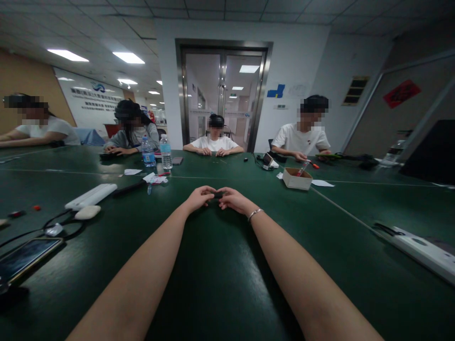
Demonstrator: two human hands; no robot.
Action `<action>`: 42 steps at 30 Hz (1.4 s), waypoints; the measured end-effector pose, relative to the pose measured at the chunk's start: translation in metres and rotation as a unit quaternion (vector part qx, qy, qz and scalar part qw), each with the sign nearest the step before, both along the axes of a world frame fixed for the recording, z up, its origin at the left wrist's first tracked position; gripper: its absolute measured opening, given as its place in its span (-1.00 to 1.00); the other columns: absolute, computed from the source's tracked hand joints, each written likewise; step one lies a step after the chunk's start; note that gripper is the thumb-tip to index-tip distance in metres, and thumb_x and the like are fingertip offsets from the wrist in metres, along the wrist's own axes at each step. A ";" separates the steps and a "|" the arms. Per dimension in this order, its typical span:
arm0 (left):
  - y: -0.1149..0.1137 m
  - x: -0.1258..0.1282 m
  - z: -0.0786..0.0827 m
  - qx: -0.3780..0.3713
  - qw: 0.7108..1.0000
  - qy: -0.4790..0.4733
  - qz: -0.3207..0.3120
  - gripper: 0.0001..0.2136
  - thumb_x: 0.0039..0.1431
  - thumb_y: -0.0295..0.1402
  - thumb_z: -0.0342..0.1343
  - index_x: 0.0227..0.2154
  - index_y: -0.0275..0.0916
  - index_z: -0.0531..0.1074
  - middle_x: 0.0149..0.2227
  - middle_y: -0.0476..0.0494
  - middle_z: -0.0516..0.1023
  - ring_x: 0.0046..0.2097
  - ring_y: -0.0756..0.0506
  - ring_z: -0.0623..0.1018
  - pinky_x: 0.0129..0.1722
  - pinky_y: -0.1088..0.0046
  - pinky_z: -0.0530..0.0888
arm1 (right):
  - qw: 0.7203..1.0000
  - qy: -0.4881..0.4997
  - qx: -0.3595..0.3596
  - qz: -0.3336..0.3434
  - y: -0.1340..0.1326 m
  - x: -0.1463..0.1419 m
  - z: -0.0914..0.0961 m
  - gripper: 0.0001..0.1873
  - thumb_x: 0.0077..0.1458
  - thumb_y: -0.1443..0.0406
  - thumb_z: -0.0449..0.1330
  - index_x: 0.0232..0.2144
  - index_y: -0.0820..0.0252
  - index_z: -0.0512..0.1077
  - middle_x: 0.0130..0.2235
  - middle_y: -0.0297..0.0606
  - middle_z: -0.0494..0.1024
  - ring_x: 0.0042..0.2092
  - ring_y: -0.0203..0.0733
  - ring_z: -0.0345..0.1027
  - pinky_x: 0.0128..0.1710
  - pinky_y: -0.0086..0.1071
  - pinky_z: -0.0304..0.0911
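Both my arms reach forward over the dark green table [216, 265], and the hands meet near its middle. Between the fingertips is a small black object [217, 195], too small and too covered to name. My left hand [199, 199] pinches its left end with curled fingers. From the other side, my right hand [235, 200] closes on the right end, a silver bracelet [255, 215] at its wrist.
To the left lie a white power strip [91, 196], cables and a phone [30, 258]. Two water bottles [166, 152] stand farther back. A small cardboard box [297, 180] is at the right, beyond another power strip [423, 253]. Several people sit around the table.
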State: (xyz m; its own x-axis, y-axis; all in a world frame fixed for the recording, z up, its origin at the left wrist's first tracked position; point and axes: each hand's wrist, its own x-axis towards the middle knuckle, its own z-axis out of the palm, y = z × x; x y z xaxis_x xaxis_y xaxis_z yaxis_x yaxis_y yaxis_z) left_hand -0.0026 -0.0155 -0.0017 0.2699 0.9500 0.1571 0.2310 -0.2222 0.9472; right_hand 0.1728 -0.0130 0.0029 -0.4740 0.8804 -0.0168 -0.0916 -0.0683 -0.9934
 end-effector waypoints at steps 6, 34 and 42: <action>0.000 0.000 0.001 -0.008 1.000 0.000 -0.010 -0.71 -0.10 -0.33 0.13 -0.25 -0.28 0.40 -0.48 -0.04 0.37 -0.44 0.03 0.36 -0.56 0.58 0.31 | 0.999 -0.032 -0.006 -0.019 -0.002 0.001 0.002 -0.80 0.10 0.41 0.10 -0.18 0.27 0.22 -0.52 -0.31 0.41 -0.62 -0.34 0.34 -0.74 -0.60 0.23; 0.000 0.000 0.001 -0.017 1.000 0.000 -0.006 -0.71 -0.09 -0.36 0.13 -0.23 -0.27 0.40 -0.50 -0.01 0.36 -0.46 0.04 0.37 -0.55 0.58 0.30 | 0.996 -0.069 0.031 -0.037 -0.004 -0.002 0.002 -0.88 0.11 0.43 0.09 -0.27 0.22 0.23 -0.53 -0.39 0.38 -0.68 -0.42 0.24 -0.77 -0.62 0.20; 0.001 0.000 0.000 -0.022 1.000 0.001 -0.012 -0.71 -0.10 -0.37 0.12 -0.23 -0.27 0.39 -0.49 -0.02 0.36 -0.46 0.05 0.36 -0.56 0.59 0.29 | 0.993 -0.093 0.049 -0.054 -0.004 -0.004 0.000 -0.73 0.04 0.43 0.15 -0.20 0.18 0.20 -0.52 -0.45 0.34 -0.68 -0.44 0.25 -0.76 -0.63 0.22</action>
State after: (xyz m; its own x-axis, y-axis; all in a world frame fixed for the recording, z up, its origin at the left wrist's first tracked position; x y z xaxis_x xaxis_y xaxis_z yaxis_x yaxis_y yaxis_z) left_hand -0.0022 -0.0142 -0.0014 0.2933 0.9491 0.1149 0.2285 -0.1863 0.9556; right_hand 0.1686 -0.0167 0.0030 -0.3734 0.9277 -0.0077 0.0925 0.0290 -0.9953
